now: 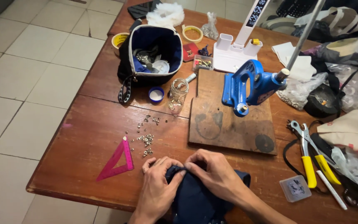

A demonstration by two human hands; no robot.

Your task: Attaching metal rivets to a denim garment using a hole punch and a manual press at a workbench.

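At the left of the wooden table [92, 137] a pink set square [117, 161] lies flat, and just to its right small metal eyelets [147, 140] are scattered loose on the wood. Behind them stands an open black pouch [148, 54] full of bits, with a blue lid [156, 95] and a small glass jar [177, 95] lying on its side next to it.

At the near edge, the left hand [157, 186] and the right hand [215, 172] meet over a piece of dark blue cloth [195, 199], which lies on the table at its front rim and hangs toward the person. The fingers of both hands are pinched together on the upper edge of the cloth, thumbs and forefingers nearly touching each other.

Beyond the hands sits a worn wooden board [224, 120], carrying a blue hand press [251, 87] with a long metal lever rising to the upper right. Behind it stands a white desk lamp [237, 49]. Further right lie yellow-handled pliers [311, 153], a small clear plastic box [295, 188] and a white pen [331, 190], near a heap of plastic bags and a beige cloth bag [353, 128].
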